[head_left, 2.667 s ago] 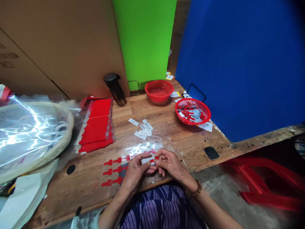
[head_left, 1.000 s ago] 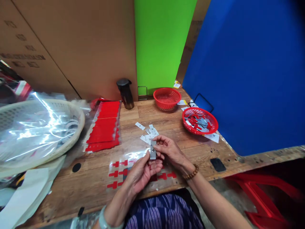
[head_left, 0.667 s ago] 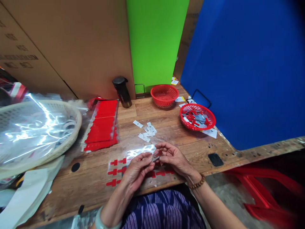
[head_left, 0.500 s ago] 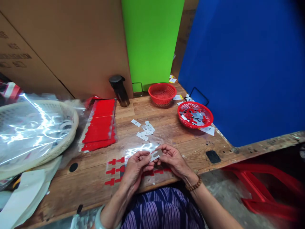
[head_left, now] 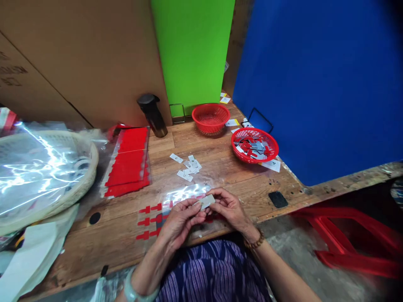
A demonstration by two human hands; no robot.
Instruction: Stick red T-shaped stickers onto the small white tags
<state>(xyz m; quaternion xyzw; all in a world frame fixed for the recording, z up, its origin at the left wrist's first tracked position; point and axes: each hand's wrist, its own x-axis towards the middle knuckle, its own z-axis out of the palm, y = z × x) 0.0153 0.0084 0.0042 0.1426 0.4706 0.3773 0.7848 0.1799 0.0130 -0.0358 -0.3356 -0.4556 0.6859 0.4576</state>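
A small pale card (head_left: 207, 201) is pinched between my two hands above the table's front edge. My left hand (head_left: 180, 218) is closed on its left end, and my right hand (head_left: 229, 208) grips the right end. Under the hands lies a clear plastic sheet with red T-shaped pieces (head_left: 145, 221) on it; my hands hide part of it. Just beyond, several small white cards (head_left: 190, 167) with dark marks lie in a loose pile.
A red basket (head_left: 272, 156) at the right holds red and grey pieces. Another red basket (head_left: 211, 129) stands behind it, near a dark bottle (head_left: 153, 116). Stacked red sheets (head_left: 126, 163) and a large white basket (head_left: 91, 167) under plastic are at the left.
The card between my hands has turned: its grey part and cutout showed before, and now a plain pale face shows. Both hands stay in nearly the same place; the view has shifted slightly.
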